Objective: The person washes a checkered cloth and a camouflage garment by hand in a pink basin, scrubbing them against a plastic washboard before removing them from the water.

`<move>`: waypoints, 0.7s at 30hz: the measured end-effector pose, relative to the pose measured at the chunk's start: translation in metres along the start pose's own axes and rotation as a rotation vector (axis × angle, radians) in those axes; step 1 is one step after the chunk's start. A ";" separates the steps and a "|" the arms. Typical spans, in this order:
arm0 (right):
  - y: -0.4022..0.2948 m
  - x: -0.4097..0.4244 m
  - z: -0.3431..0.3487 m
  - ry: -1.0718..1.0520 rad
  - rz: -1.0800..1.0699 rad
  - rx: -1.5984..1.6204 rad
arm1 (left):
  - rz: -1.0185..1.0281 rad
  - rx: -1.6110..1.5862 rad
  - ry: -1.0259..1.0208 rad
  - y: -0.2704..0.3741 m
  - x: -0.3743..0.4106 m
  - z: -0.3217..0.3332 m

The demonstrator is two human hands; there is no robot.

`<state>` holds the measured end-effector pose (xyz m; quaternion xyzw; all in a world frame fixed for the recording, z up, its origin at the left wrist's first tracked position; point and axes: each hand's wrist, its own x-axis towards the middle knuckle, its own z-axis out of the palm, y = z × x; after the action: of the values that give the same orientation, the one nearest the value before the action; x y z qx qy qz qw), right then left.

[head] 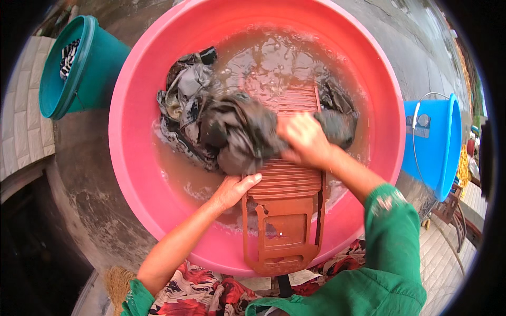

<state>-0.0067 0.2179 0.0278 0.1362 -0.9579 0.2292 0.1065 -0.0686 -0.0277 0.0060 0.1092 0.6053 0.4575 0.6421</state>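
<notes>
A brown plastic washboard (290,183) leans in a large pink basin (132,130), its lower end over the near rim and its far end under murky water. My right hand (303,138), blurred, grips a wet dark garment (241,134) bunched across the ridges. My left hand (233,191) holds the board's left edge, thumb on top and most fingers hidden beneath. The garment's bulk spreads left into the water, where a camouflage-patterned part (185,106) shows. More dark cloth (338,122) lies in the water right of the board.
A teal bucket (95,67) tilts at the left with striped cloth (69,59) inside. To the right is a blue bucket (429,146) with a wire handle. Pale tiles (25,110) border the wet concrete floor (85,158). Straw-like bristles (118,286) are at lower left.
</notes>
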 end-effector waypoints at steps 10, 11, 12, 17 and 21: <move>0.068 0.064 0.021 0.056 0.492 0.108 | 0.128 -0.076 0.078 -0.007 0.001 0.004; 0.055 0.058 0.007 0.032 0.510 0.201 | 0.108 -0.047 0.091 -0.007 0.001 0.005; 0.042 0.053 -0.010 -0.072 0.591 0.269 | 0.059 -0.048 0.083 -0.006 0.000 0.003; -0.018 0.039 -0.095 -0.165 0.648 0.489 | -0.113 -0.027 0.218 -0.004 -0.018 -0.010; -0.071 0.023 -0.135 -0.235 0.395 0.473 | -0.238 -0.227 0.531 -0.015 -0.038 -0.033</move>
<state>0.0124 0.2154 0.1810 -0.0059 -0.8918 0.4442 -0.0859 -0.0854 -0.0767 0.0132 -0.1581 0.7053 0.4566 0.5188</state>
